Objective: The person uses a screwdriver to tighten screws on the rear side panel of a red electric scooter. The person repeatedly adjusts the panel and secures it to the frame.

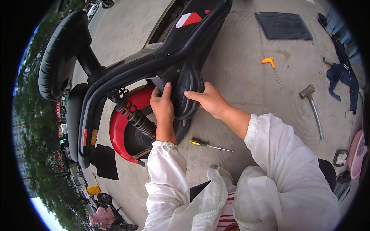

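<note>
An electric scooter with a black frame [127, 69] stands tilted across the left and middle of the view. My left hand [162, 106] grips the inner edge of a black plastic cover [181, 86] on the scooter's side, thumb up. From the other side my right hand [212, 101] clasps the cover's rounded outer edge, its thumb on the face and its fingers hidden behind. Just left of my left hand are a coil-spring shock absorber [137, 119] and a red rear fender [117, 127] over the wheel. Whether the cover is fixed or loose I cannot tell.
A yellow-handled screwdriver [210, 144] lies on the concrete below my hands. To the right are an orange T-handle hex key [271, 69], a hammer [313, 107], a black mat [283, 26], dark cloth [345, 79] and a pink basin [356, 154].
</note>
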`<state>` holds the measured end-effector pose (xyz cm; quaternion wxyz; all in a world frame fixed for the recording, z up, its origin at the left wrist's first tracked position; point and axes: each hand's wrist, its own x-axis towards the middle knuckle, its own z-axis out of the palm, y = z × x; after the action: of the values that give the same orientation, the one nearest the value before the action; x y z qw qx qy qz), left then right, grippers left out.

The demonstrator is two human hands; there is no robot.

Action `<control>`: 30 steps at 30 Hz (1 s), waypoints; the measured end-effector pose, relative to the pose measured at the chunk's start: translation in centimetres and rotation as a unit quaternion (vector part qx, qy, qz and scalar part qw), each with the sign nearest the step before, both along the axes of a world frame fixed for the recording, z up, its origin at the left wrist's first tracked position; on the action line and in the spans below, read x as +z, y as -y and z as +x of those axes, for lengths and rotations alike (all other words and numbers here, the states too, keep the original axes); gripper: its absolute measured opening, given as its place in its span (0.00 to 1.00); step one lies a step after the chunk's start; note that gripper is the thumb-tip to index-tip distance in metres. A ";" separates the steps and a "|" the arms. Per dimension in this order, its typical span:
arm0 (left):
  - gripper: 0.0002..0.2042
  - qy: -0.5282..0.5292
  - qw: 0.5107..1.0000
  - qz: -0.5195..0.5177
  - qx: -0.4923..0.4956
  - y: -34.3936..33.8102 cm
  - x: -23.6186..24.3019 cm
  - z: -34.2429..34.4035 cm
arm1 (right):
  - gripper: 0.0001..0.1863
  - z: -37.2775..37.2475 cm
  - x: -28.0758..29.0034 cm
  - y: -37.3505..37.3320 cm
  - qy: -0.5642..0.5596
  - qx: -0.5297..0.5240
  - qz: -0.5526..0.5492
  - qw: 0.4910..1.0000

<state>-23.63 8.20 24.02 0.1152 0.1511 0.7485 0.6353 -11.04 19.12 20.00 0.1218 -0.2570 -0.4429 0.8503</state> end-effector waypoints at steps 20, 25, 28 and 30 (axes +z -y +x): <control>0.11 -0.105 0.991 -0.080 -0.002 0.1 0.0 -0.5 | 0.34 -1.6 -1.2 0.3 0.084 -0.008 0.144 0.986; 0.13 -0.118 0.991 -0.054 0.019 -0.7 -1.0 -0.2 | 0.35 -1.4 -1.3 0.1 0.082 -0.019 0.139 0.987; 0.15 -0.161 0.982 -0.088 0.055 -0.6 -1.4 -0.1 | 0.35 -1.5 -0.9 0.4 0.086 -0.016 0.141 0.986; 0.17 -0.207 0.965 -0.138 0.087 -0.5 -1.6 -0.3 | 0.36 -1.2 -0.3 0.2 0.098 0.001 0.146 0.984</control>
<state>-23.97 8.69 22.47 -0.0781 0.1968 0.8465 0.4884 -12.25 18.93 19.68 0.1132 -0.3181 -0.5725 0.7472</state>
